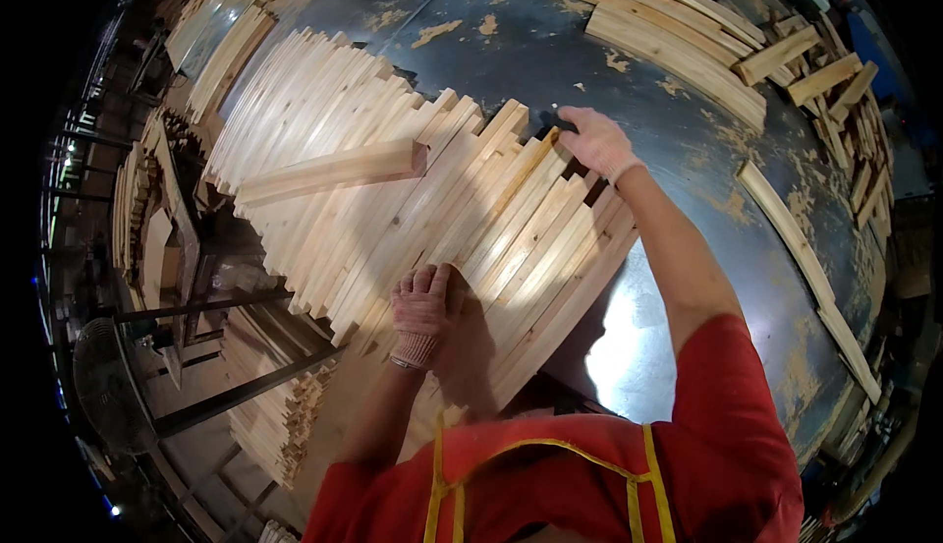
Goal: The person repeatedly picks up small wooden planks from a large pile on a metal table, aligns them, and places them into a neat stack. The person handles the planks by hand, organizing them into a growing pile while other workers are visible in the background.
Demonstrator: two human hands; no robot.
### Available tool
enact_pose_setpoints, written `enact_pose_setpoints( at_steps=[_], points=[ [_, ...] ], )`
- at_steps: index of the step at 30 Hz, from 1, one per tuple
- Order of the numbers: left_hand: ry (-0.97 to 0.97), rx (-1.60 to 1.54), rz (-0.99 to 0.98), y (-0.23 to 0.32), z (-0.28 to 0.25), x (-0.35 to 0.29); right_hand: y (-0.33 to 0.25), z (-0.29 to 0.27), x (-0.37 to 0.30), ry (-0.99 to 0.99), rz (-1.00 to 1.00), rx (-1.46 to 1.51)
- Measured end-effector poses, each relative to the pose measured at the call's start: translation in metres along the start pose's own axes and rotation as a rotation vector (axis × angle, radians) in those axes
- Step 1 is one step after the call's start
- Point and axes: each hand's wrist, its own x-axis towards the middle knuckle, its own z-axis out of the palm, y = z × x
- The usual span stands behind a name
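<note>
Many pale wooden strips (344,238) lie side by side in a broad layer, their ends uneven. My right hand (594,142), in a light knitted glove, reaches to the far edge of the layer. Its fingers close around the far end of a yellower wooden strip (530,168); a dark patch beside the fingertips is hard to make out. My left hand (422,315), gloved too, lies on the near part of the layer with its fingers bent and together. What is under those fingers is hidden. A thicker wooden bar (334,172) rests across the strips at the left.
The dark metal tabletop (511,61) carries scattered wood flakes. Longer boards (678,42) lie at the far right, beside a heap of short offcuts (845,91). A narrow board (805,258) runs along the right. Stacked wood (270,396) and a fan (108,371) stand lower left.
</note>
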Motion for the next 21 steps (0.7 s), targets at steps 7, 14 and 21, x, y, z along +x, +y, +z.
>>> enact_pose_setpoints(
  at_steps=[7, 14, 21],
  points=[
    [-0.143, -0.015, -0.199, 0.017, -0.011, 0.037, -0.032, -0.041, 0.014, -0.345, 0.166, 0.639],
    [0.035, -0.555, -0.167, 0.058, -0.122, 0.120, 0.004, -0.069, -0.103, -0.195, 0.119, 0.887],
    [-0.016, -1.594, -0.273, 0.121, -0.132, 0.153, -0.072, -0.031, -0.235, -0.240, 0.184, 1.191]
  ],
)
